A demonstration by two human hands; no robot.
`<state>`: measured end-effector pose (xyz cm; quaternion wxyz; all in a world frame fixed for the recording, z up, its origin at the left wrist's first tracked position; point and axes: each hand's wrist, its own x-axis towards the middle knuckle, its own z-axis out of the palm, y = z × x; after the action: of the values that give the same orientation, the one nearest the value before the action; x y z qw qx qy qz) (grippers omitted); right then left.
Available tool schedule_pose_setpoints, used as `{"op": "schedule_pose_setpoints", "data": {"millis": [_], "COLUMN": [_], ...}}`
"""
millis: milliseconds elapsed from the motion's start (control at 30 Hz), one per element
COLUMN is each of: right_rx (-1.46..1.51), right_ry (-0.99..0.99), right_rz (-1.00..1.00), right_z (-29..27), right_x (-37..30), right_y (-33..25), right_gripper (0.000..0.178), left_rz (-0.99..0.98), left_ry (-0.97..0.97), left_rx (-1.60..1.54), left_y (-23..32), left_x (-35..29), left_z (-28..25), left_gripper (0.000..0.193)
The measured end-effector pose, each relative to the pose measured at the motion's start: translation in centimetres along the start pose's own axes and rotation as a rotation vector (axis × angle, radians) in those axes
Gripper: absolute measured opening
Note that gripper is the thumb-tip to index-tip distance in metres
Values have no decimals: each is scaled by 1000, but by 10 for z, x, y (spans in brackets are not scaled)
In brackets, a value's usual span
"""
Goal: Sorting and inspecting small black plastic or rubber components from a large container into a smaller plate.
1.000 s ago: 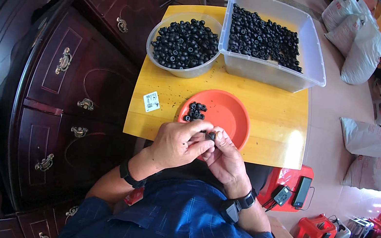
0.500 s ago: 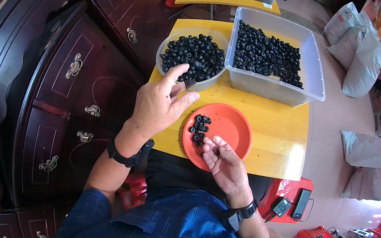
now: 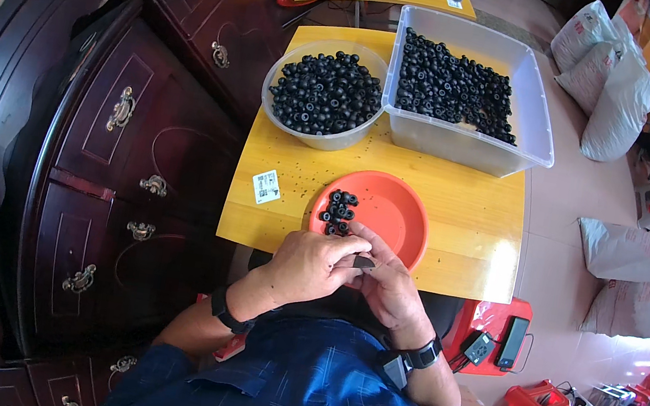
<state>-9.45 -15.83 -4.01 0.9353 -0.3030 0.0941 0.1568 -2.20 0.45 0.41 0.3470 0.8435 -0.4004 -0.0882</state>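
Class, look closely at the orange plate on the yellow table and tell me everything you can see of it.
The orange plate is round and shallow with a raised rim, smooth and plastic-looking. It rests upright on the yellow table, toward the near edge. Small black hollow pieces lie clustered on its left side. The left hand and right hand hide its near part; whether they touch it cannot be told.

a small, flat-looking dark piece (image 3: 364, 263), partly hidden, is held at the near side of the orange plate (image 3: 396, 214); small black rounded parts (image 3: 338, 210) with ring-like ends cluster inside the plate's left part.
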Motion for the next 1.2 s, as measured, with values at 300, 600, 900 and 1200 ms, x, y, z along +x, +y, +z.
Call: {"op": "schedule_pose_setpoints", "data": {"millis": [300,600,900,1200], "right_rx": [130,215,230,344], "right_ry": [-17,-23,-82,-97], "right_rz": [-82,-196,-201,-77], "right_z": [-9,-16,-12,-10], "right_x": [7,5,2,2], "right_y": [6,13,10,12], "right_gripper": [29,24,22,17], "left_rz": [53,155,-23,51], "left_ry": [178,333,122,64], "left_rx": [48,-131,-43,118], "left_y": [5,-2,4,0], "left_x": [4,-2,6,7], "left_z": [3,9,-18,-12], "left_gripper": [30,26,38,45]}}
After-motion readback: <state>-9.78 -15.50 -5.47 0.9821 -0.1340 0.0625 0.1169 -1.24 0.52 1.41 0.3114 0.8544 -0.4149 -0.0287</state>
